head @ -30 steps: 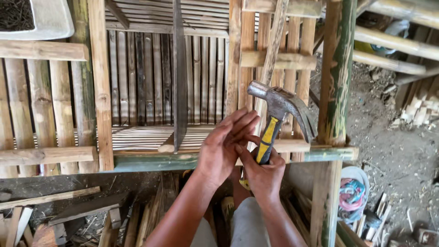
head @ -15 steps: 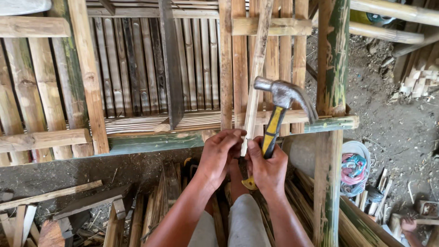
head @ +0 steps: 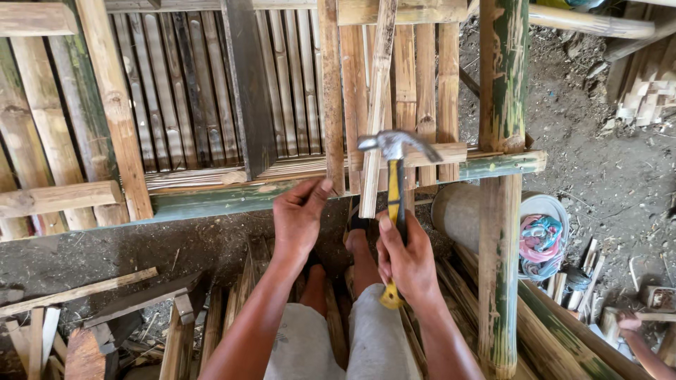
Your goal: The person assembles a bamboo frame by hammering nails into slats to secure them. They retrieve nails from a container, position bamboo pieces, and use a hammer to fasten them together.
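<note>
Below the green bamboo rail (head: 338, 188) that runs across the slatted bamboo frame (head: 197, 91), both hands work close together. The right hand (head: 407, 264) is clenched around the yellow-and-black handle of a claw hammer (head: 396, 184), which stands nearly upright — its steel head sits level with the rail, just in front of the slats, while the butt of the handle pokes out under the palm. The left hand (head: 299, 218) is released, holding nothing, fingers spread with their tips at the lower edge of the rail, just beside a loose bamboo slat (head: 375, 112) that leans down across the frame. Whether a nail is pinched at those fingertips cannot be told — anything that small is lost against the wood. The person's knees in grey shorts fill the bottom middle, and their feet are half hidden behind the hands. To the right, a thick green-streaked bamboo post (head: 501, 211) hides part of a round container with coloured cloth (head: 542, 236) on the dirt floor. At the lower right corner, another person's hand (head: 627, 327) is cut off by the edge.
</note>
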`<state>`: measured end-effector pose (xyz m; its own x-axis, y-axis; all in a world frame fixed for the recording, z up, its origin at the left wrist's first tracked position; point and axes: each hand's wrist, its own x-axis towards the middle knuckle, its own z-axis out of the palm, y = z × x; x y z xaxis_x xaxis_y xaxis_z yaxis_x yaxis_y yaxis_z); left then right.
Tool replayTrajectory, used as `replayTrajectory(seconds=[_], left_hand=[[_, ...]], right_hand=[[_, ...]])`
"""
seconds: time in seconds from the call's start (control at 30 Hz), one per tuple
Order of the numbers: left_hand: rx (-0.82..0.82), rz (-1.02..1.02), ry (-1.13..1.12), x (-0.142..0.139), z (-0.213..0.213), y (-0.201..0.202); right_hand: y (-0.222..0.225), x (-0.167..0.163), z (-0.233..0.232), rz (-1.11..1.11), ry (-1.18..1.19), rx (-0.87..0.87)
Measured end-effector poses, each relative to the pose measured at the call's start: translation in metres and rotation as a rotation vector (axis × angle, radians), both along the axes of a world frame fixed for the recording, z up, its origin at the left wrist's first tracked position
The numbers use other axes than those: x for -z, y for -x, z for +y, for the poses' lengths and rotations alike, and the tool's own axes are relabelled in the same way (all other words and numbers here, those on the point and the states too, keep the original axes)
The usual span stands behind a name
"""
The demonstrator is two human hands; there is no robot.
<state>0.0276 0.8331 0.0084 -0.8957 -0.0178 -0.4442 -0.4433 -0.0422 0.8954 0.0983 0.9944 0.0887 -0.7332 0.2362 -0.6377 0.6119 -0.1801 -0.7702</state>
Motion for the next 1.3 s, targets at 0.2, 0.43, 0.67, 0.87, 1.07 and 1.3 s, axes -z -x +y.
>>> replayTrajectory(seconds=[0.2, 0.43, 0.67, 0.87, 1.07, 1.3], left_hand=[[0.073, 0.788, 0.708, 0.029, 0.007, 0.0], [0.175, 0.89, 0.802, 0.043, 0.007, -0.003], [0.086, 0.878, 0.75, 0.042, 0.012, -0.006], [0.09, 0.892, 0.762, 0.048, 0.009, -0.008], [0.135, 0.894, 0.715, 0.037, 0.005, -0.004], [0.425, 0.155, 0.46, 0.002, -0.02, 0.066]], right_hand=[[-0.03, -0.02, 0.0, -0.033, -0.023, -0.152], [-0.05, -0.037, 0.001, 0.027, -0.308, -0.288], [-0.045, -0.029, -0.007, 0.132, -0.524, -0.377], [-0.064, -0.019, -0.011, 0.166, -0.6, -0.326], [-0.063, 0.01, -0.007, 0.145, -0.777, -0.45], [-0.085, -0.03, -0.003, 0.024, -0.295, -0.215]])
